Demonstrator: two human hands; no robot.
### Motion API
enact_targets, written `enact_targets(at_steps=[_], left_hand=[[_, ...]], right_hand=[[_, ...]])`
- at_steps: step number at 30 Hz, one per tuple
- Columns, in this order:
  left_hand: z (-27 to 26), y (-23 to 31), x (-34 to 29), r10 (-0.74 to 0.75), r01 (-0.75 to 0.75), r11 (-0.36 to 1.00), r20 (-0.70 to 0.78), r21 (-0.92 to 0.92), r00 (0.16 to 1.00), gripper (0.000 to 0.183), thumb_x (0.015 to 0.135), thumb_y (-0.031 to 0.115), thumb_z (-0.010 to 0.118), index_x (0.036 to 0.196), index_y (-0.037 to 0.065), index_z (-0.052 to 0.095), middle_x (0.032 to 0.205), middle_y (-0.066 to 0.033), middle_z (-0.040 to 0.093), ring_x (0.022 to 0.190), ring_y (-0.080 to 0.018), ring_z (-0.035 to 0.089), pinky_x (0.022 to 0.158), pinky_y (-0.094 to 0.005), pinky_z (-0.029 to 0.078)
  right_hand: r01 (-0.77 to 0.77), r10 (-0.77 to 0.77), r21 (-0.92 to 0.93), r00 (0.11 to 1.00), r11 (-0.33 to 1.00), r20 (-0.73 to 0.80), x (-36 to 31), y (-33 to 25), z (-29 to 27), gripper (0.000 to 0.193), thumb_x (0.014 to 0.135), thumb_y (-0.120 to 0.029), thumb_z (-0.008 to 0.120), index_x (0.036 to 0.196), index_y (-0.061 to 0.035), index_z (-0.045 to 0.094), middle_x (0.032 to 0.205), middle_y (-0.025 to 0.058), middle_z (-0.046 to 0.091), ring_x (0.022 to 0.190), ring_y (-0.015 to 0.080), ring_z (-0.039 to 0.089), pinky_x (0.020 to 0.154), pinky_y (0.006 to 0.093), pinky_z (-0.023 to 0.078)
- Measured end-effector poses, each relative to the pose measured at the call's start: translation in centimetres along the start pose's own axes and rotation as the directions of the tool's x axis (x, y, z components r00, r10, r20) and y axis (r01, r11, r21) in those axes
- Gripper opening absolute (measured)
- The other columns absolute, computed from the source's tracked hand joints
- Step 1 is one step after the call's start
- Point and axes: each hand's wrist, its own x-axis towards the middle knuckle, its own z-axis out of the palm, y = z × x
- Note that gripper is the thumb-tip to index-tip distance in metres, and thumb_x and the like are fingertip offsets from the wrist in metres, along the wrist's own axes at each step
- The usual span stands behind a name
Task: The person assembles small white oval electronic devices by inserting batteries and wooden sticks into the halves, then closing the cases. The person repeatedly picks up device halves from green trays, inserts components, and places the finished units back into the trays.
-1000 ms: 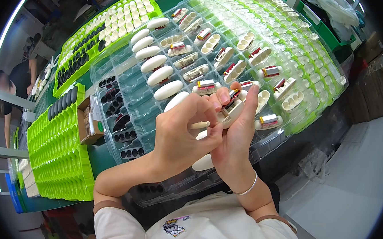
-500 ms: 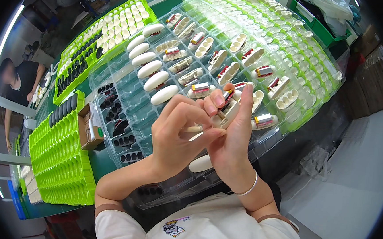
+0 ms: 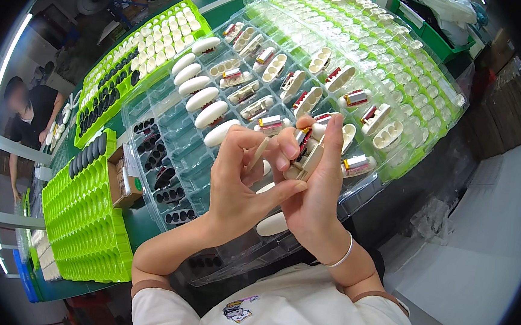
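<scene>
Green tabletop [image 3: 147, 227] runs under a wide clear blister tray [image 3: 172, 126], its moulded pockets glossy and thin-walled. Some pockets hold smooth white oval shells [image 3: 201, 98], others hold open cream case halves [image 3: 274, 67] with small red-and-metal inserts. To the left sit bright green pocketed trays [image 3: 81, 222], some carrying dark oval parts, and a small cardboard box [image 3: 120, 180]. Another person in a dark top [image 3: 31, 116] works at the far left.

Both hands are raised over the tray, close together. The left hand [image 3: 241, 185] pinches a thin cream strip [image 3: 259, 153] between thumb and fingers; the right hand [image 3: 316, 190] is clamped on a cream case half [image 3: 310, 160] with a red-and-metal insert at its top, forefinger stretched along it. Compared with a second ago the hands have drawn slightly nearer the body and the left fingers have closed tighter on the strip, which now lies just beside the case half, so the fitting work looks well in hand. A white shell [image 3: 273, 224] lies below the wrists.
</scene>
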Motion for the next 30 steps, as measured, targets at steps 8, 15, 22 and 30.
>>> enact_targets(at_steps=[8, 15, 22, 30], left_hand=[[-1.0, 2.4, 0.3, 0.124, -0.147, 0.973, 0.132, 0.180, 0.983, 0.019, 0.078, 0.005, 0.054, 0.094, 0.002, 0.045, 0.060, -0.0061, 0.047, 0.048, -0.0109, 0.045, 0.041, -0.0236, 0.033], [0.5, 3.8, -1.0, 0.109, -0.247, 0.846, 0.301, 0.472, 0.947, 0.011, 0.077, 0.002, 0.054, 0.087, 0.001, 0.050, 0.051, -0.0099, 0.044, 0.042, -0.0224, 0.049, 0.038, -0.0318, 0.038], [0.6, 3.7, -1.2, 0.114, -0.264, 0.840, 0.323, 0.474, 0.940, 0.015, 0.076, 0.001, 0.054, 0.090, 0.000, 0.049, 0.056, -0.0099, 0.046, 0.043, -0.0222, 0.050, 0.038, -0.0326, 0.038], [0.5, 3.6, -1.4, 0.097, -0.262, 0.852, 0.355, 0.453, 0.930, 0.021, 0.076, 0.001, 0.053, 0.096, -0.001, 0.048, 0.060, -0.0106, 0.047, 0.045, -0.0234, 0.051, 0.040, -0.0328, 0.039]], right_hand=[[0.060, -0.064, 0.182, 0.998, 0.981, 0.017, 0.8, -0.9, 0.0, 0.032, 0.085, -0.044, 0.042, 0.085, -0.0119, 0.043, 0.059, -0.0006, 0.037, 0.053, 0.0083, 0.038, 0.060, 0.0239, 0.040], [0.271, -0.276, 0.113, 0.961, 0.956, 0.030, -0.5, -1.9, 1.6, 0.034, 0.085, -0.046, 0.038, 0.085, -0.0128, 0.043, 0.060, -0.0019, 0.035, 0.053, 0.0069, 0.036, 0.048, 0.0194, 0.037], [0.331, -0.331, 0.031, 0.944, 0.943, 0.010, -0.7, -1.2, 2.0, 0.039, 0.085, -0.051, 0.032, 0.085, -0.0131, 0.041, 0.060, -0.0012, 0.035, 0.051, 0.0073, 0.036, 0.038, 0.0201, 0.037], [0.328, -0.328, 0.021, 0.944, 0.945, 0.034, -0.8, -1.3, 1.9, 0.039, 0.085, -0.052, 0.032, 0.085, -0.0132, 0.041, 0.059, -0.0005, 0.035, 0.050, 0.0083, 0.037, 0.035, 0.0202, 0.036]])
